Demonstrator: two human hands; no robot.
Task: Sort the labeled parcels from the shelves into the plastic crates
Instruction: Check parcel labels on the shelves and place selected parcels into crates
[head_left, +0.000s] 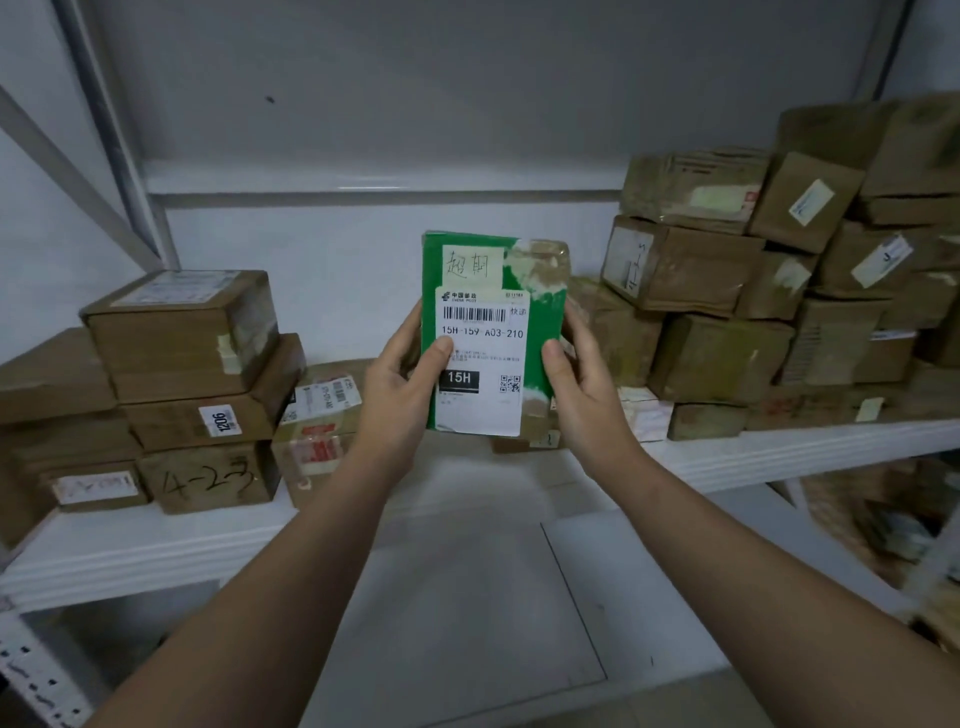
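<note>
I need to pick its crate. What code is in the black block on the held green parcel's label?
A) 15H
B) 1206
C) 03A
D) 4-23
A: the black block on the white label of the green parcel, held by the left hand and right hand, reads 15H.

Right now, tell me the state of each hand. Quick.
Left hand: closed, fingers gripping the left edge of the green parcel.
Right hand: closed, fingers gripping the right edge of the same parcel.
</note>
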